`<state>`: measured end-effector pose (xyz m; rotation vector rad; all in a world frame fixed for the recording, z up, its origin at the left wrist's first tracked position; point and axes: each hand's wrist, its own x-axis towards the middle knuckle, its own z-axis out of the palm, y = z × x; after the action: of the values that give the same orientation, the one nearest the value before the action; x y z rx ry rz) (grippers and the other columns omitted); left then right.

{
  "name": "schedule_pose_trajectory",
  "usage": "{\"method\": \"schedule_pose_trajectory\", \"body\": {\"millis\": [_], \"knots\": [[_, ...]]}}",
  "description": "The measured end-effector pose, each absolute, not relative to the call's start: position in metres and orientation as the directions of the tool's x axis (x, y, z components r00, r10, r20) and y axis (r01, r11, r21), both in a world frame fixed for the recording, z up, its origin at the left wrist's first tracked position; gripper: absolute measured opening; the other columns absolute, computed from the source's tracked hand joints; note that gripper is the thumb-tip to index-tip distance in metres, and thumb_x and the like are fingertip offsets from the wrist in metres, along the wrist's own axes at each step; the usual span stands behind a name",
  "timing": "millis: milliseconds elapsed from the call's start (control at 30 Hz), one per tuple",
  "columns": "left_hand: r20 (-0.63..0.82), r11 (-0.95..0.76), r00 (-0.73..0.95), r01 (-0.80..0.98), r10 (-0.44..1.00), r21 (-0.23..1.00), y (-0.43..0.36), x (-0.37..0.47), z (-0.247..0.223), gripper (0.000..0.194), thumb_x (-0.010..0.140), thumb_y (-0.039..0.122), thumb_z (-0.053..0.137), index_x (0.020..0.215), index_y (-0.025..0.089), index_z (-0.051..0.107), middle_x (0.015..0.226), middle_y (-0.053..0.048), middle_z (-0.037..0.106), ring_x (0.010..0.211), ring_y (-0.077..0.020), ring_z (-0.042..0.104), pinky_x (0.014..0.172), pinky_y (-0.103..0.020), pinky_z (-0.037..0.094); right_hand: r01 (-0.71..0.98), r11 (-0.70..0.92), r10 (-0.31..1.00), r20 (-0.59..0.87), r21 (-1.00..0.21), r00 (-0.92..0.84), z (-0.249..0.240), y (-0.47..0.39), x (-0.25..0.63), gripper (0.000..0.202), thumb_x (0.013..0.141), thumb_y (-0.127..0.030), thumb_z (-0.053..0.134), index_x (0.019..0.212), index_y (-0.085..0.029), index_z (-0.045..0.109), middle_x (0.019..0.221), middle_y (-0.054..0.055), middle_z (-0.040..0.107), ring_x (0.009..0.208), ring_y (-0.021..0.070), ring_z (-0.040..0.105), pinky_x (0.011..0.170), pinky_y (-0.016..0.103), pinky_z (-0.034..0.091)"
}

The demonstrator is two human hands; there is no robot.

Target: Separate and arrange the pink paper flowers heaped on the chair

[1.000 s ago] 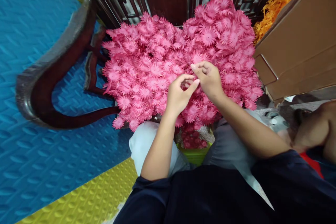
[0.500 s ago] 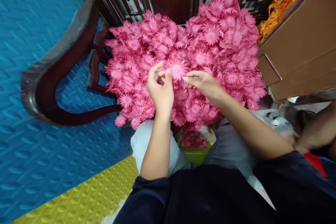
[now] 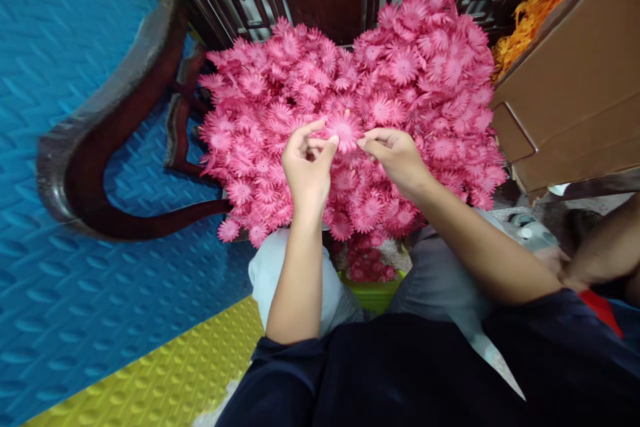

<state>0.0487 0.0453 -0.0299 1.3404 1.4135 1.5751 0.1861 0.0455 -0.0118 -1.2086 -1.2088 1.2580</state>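
A single pink flower (image 3: pixel 345 129) is held up between my two hands, above a large heap of pink flowers (image 3: pixel 400 70). My left hand (image 3: pixel 309 163) pinches its lower left edge between thumb and fingers. On the other side, my right hand (image 3: pixel 393 155) has its thumb and fingertips pressed together at the flower's right edge petals. Both hands hang over the front middle of the heap.
A curved dark wooden armrest (image 3: pixel 55 173) is on the left. At the right stands a cardboard box (image 3: pixel 575 80) beside orange material (image 3: pixel 545 3). A green container (image 3: pixel 373 295) sits between my knees. Another person's arm (image 3: pixel 607 243) shows at far right.
Both hands and the flower between them have shifted slightly to the right. The flower's face is turned a little differently.
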Motion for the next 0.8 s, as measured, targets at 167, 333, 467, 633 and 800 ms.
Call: {"method": "schedule_pose_trajectory", "body": {"millis": [167,333,467,633,800], "knots": [[0.49,-0.224,-0.27,0.643,0.829,0.733,0.036,0.052,-0.021,0.016,0.072,0.018,0.07,0.088,0.022,0.068,0.098,-0.005,0.062,0.099,-0.0223,0.056,0.095,-0.04,0.041,0.05,-0.021,0.999,-0.02,-0.999,0.027,-0.018,0.048,0.188,0.01,0.071,-0.019,0.062,0.062,-0.015,0.062,0.06,-0.003,0.055,0.056,0.0067,0.044,0.057,0.024,0.036],[0.504,-0.293,-0.106,0.705,0.857,0.646,0.031,0.056,-0.014,0.011,0.074,0.032,0.072,0.081,0.023,0.071,0.095,-0.006,0.065,0.098,-0.0251,0.056,0.095,-0.044,0.039,0.047,-0.01,1.0,-0.012,-0.999,-0.027,-0.017,0.05,0.192,0.01,0.07,-0.022,0.065,0.063,-0.015,0.064,0.062,-0.002,0.06,0.057,0.007,0.048,0.061,0.024,0.042],[0.452,-0.327,-0.099,0.558,0.886,0.763,0.037,0.053,-0.019,0.01,0.074,0.034,0.073,0.078,0.025,0.073,0.088,-0.002,0.07,0.091,-0.0199,0.061,0.093,-0.039,0.043,0.051,0.03,0.993,0.024,-0.998,-0.115,-0.014,0.051,0.198,0.012,0.07,-0.027,0.067,0.065,-0.016,0.066,0.068,0.0,0.065,0.064,0.0086,0.054,0.069,0.025,0.047],[0.392,-0.359,-0.067,0.288,0.917,0.888,0.041,0.044,-0.022,0.007,0.072,0.03,0.075,0.072,0.023,0.073,0.081,0.0,0.071,0.08,-0.0137,0.064,0.08,-0.03,0.05,0.045,0.122,0.969,0.109,-0.991,-0.222,-0.013,0.051,0.2,0.024,0.068,-0.04,0.073,0.072,-0.016,0.067,0.074,0.001,0.066,0.07,0.0104,0.056,0.07,0.027,0.047],[0.358,-0.336,-0.059,0.233,0.932,0.913,0.04,0.043,-0.02,0.004,0.072,0.024,0.074,0.07,0.021,0.072,0.077,0.001,0.071,0.077,-0.0128,0.064,0.079,-0.028,0.05,0.009,0.137,0.96,0.13,-0.991,-0.247,-0.017,0.051,0.199,0.03,0.067,-0.045,0.074,0.073,-0.016,0.066,0.073,0.0,0.064,0.071,0.0104,0.055,0.073,0.027,0.046]]}}
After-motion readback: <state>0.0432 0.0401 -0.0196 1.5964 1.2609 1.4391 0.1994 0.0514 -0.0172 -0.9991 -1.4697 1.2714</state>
